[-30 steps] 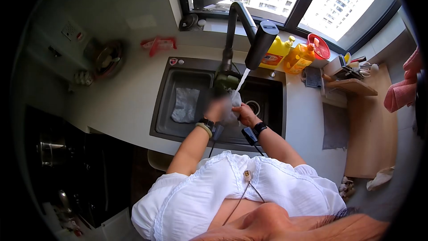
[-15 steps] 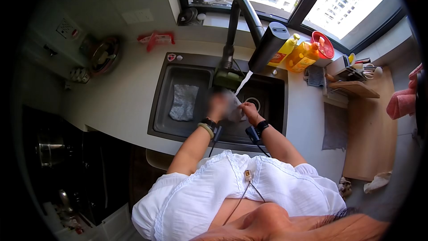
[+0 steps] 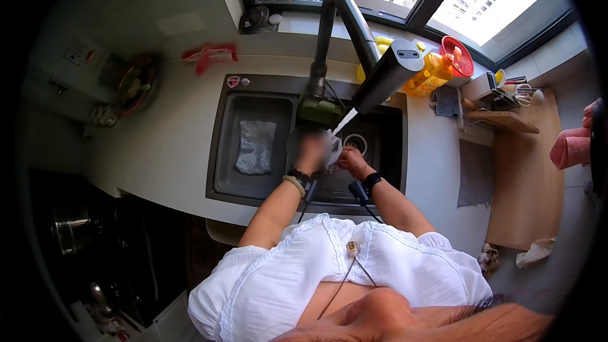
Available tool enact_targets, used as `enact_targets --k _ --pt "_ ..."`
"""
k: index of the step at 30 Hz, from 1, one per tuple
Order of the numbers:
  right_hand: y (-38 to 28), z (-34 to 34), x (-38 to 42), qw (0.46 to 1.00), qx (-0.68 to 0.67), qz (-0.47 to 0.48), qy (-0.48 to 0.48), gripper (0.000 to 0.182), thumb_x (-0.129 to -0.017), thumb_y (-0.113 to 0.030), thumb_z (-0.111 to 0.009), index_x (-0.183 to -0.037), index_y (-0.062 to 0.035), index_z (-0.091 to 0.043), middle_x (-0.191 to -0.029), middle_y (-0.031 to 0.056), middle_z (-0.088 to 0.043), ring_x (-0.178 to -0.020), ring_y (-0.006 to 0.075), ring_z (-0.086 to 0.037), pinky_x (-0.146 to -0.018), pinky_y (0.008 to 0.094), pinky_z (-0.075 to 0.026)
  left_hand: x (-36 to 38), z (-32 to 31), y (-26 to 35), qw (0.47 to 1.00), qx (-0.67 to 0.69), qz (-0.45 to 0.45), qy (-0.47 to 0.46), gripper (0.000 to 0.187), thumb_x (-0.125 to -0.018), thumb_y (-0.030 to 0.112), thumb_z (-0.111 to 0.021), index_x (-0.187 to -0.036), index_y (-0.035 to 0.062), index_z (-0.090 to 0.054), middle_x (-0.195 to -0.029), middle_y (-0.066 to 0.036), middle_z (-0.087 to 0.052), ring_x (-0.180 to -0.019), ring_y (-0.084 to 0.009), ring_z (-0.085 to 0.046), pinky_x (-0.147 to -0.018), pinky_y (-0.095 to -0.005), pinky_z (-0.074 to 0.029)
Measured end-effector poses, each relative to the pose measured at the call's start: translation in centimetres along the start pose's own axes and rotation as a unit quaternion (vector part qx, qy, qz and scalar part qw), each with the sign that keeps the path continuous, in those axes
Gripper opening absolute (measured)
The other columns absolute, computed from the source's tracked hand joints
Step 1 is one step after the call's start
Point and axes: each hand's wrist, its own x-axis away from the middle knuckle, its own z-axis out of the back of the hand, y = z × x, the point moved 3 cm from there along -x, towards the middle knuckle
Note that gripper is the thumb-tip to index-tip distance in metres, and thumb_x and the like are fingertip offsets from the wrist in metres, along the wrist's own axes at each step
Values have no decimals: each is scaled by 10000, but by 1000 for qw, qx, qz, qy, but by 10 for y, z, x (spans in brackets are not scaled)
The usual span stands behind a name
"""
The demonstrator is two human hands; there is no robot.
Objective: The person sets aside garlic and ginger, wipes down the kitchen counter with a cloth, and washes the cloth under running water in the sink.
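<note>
Water runs from the black faucet point(image 3: 387, 76) onto a whitish cloth-like item point(image 3: 332, 151) over the right basin of the dark sink point(image 3: 218, 152). My left hand point(image 3: 311, 152) is blurred and lies against the left side of this item; its fingers cannot be made out. On the item's right edge, the fingers of my right hand point(image 3: 352, 161) are closed together. The drain point(image 3: 356, 144) shows just behind my right hand. In the left basin lies a crumpled, silvery translucent sheet point(image 3: 256, 147).
Yellow and orange bottles point(image 3: 430, 76) and a red basket point(image 3: 457, 56) stand behind the sink at the right. Farther right are a utensil holder point(image 3: 491, 88), a wooden board point(image 3: 529, 183) and a grey cloth point(image 3: 476, 174). A red packet point(image 3: 210, 56) lies at the back left.
The view has shifted slightly. The whitish item now looks more bunched between my hands, and my right hand has turned a little. Water still runs.
</note>
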Motion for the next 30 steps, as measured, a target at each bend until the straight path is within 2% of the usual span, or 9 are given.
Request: enact_targets --k 3,5,7,13,15,20,23,26,30 --pt "27 22 -44 985 143 80 -62 32 -833 -59 -589 -817 -86 -595 -761 17 -590 -636 155 -573 -558 284 -447 -35 -4 -71 993 60 -51 -88 153 -890 106 -671 -1017 22 -657 -929 -57 -688 -824 -184 -656 -739 -328 -523" --pt "33 23 -51 980 164 68 -95 37 -862 -87 -574 -881 -96 -605 -799 14 -605 -679 152 -578 -617 290 -459 -43 -3 -91 990 65 -56 -113 162 -889 111 -673 -1027 25 -666 -949 -68 -699 -836 -203 -674 -748 -340 -536" --pt "13 -5 -19 993 46 -60 -89 110 -899 -119 -574 -996 -97 -619 -846 10 -630 -731 146 -587 -713 299 -479 -41 0 -92 990 78 -16 -115 170 -892 118 -674 -1036 29 -668 -962 -73 -703 -842 -211 -681 -752 -347 -543" --pt "8 -12 -33 980 174 95 -32 83 -819 -88 -610 -887 -53 -641 -797 7 -600 -722 130 -540 -646 272 -419 -18 19 -77 980 164 86 -76 204 -924 134 -632 -1096 25 -641 -1003 -78 -691 -875 -198 -670 -761 -349 -539" --pt "5 -10 -40 988 117 97 20 97 -805 -94 -610 -884 -48 -643 -791 10 -599 -720 128 -528 -634 278 -410 9 15 -23 937 269 223 -17 199 -956 130 -559 -1100 24 -646 -1002 -79 -683 -892 -174 -657 -775 -333 -522" --pt "4 -6 -47 997 72 27 28 186 -880 -178 -611 -1007 -56 -671 -878 9 -643 -787 120 -573 -715 278 -453 12 16 -6 946 264 182 -36 201 -965 124 -566 -1107 4 -643 -987 -67 -685 -867 -170 -657 -764 -320 -523" --pt "14 -13 -50 997 17 -28 -66 312 -920 -268 -605 -1132 -44 -653 -1003 52 -666 -885 156 -613 -765 302 -473 9 15 -12 949 256 177 -47 214 -968 139 -573 -1118 1 -640 -978 -66 -688 -854 -171 -656 -762 -317 -524" --pt "26 -10 -56 994 92 -28 -51 411 -932 -313 -612 -1226 -26 -612 -1130 80 -656 -996 195 -618 -819 321 -478 11 13 -21 938 278 203 -47 224 -970 140 -574 -1128 -5 -638 -985 -71 -691 -852 -174 -658 -762 -318 -525" --pt "35 9 -77 983 168 39 59 309 -907 -202 -615 -1160 -25 -623 -1055 57 -650 -929 180 -601 -793 313 -475 19 12 -15 916 327 232 -15 221 -971 143 -576 -1108 -14 -649 -1018 -82 -696 -856 -178 -664 -759 -323 -522"
